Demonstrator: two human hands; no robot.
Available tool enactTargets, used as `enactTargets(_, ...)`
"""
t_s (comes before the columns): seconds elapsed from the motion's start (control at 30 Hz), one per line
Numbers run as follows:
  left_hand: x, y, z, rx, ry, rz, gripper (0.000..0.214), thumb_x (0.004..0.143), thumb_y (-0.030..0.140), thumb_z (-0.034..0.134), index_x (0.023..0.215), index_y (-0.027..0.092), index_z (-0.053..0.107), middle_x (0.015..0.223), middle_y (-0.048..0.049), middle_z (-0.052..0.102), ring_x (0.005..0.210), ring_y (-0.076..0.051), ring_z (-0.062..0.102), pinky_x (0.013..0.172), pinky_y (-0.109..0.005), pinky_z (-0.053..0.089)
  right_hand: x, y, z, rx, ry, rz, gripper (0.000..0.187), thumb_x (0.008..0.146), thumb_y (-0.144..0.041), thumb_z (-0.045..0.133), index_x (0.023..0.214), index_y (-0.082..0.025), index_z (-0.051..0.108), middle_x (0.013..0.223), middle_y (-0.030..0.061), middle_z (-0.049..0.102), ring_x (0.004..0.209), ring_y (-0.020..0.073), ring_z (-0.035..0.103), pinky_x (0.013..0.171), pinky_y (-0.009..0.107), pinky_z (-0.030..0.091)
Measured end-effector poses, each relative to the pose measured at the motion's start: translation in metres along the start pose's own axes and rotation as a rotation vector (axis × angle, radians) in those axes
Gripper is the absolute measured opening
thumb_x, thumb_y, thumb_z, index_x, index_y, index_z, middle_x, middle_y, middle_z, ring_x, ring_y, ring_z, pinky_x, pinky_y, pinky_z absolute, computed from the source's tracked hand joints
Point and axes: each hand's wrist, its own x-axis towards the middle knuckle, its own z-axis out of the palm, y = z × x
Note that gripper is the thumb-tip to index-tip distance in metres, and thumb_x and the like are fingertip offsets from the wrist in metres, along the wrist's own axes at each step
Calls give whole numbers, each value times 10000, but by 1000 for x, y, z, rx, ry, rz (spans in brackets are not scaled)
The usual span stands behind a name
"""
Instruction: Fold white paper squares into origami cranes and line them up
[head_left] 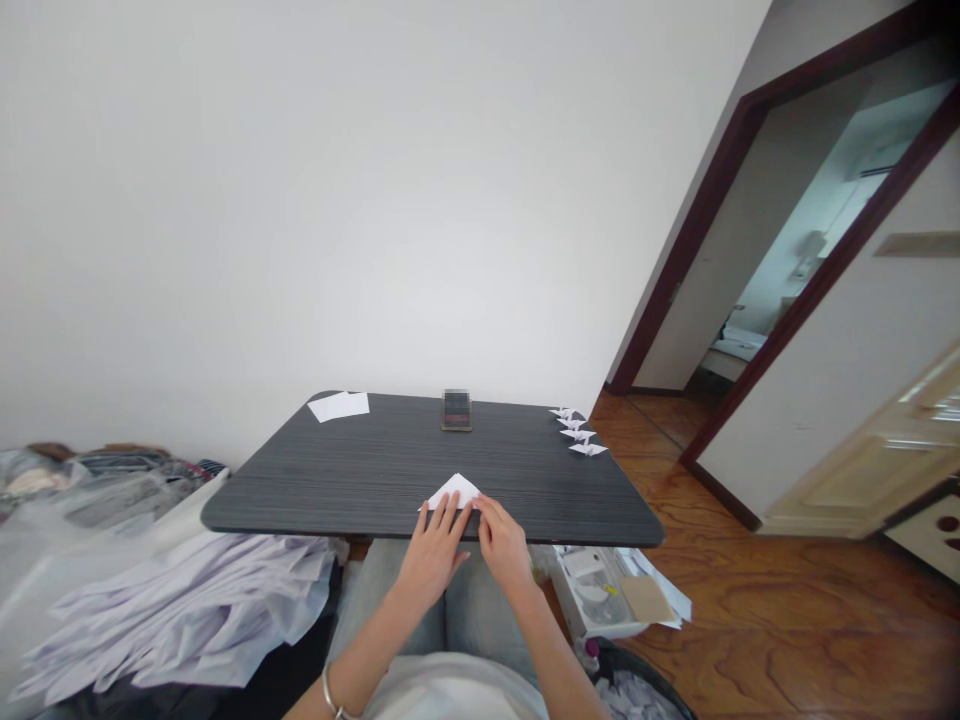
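Note:
A white paper folded into a triangle (454, 491) lies at the near edge of the dark grey wood-grain table (360, 480). My left hand (433, 550) rests with its fingers on the paper's left side. My right hand (504, 545) grips the paper's right corner with its fingertips. The hands hide the paper's lower part. Farther off, a flat white sheet (338, 405) lies at the table's back left corner, and a phone (456, 410) stands at the back middle. Several small paper cranes (577, 430) sit in a row along the right edge.
A heap of pale lavender fabric (180, 610) lies below the table's left side, with bagged clothes behind it. An open box of white items (600, 590) and a black bin (630, 680) sit at lower right. Wooden floor (750, 620) and a doorway (810, 230) lie right.

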Motion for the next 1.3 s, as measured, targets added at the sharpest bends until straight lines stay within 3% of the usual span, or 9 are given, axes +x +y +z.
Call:
enactTargets(0.27,-3,0,11,36,5,-68,574,789,274,458,1319,143,280,1385,-150,297,1268,-269,265,1001,-467,249,-7,-2,0,-177,-39,-73,403,803,-74,332,1134,-131,554,1166,116,568,1102,188,501,949,380,392)
enactTargets(0.47,-3,1,14,59,0,-98,570,780,248,464,1316,158,293,1378,-141,315,1270,-276,257,1005,-463,245,-10,-16,3,-279,-33,-8,364,841,-155,353,1148,-122,545,1220,126,523,1166,215,435,966,388,347)
enactTargets(0.67,-5,1,14,81,1,-103,573,784,241,449,1326,175,272,1389,-131,295,1279,-278,231,1007,-489,221,-14,-32,3,-331,-3,128,343,848,-191,376,1145,-180,547,1252,109,496,1177,231,415,983,448,253)
enactTargets(0.87,-5,2,15,93,14,-92,537,784,178,396,1313,174,306,1372,-119,334,1264,-279,267,991,-492,246,-15,-38,10,-292,10,96,360,858,-176,343,1174,-189,513,1244,71,510,1181,207,407,1011,447,158)
enactTargets(1.03,-3,3,12,116,9,-86,537,762,98,362,1294,168,347,1349,-113,374,1240,-278,316,974,-494,273,-17,-42,16,-275,32,130,365,857,-221,364,1198,-179,487,1240,69,515,1179,212,399,1008,429,157)
enactTargets(1.3,-3,2,9,103,11,-90,533,766,121,370,1295,175,337,1357,-113,359,1255,-285,285,973,-495,273,-15,-44,6,-347,-7,201,347,832,-280,419,1154,-198,516,1228,93,514,1151,261,405,969,469,205)
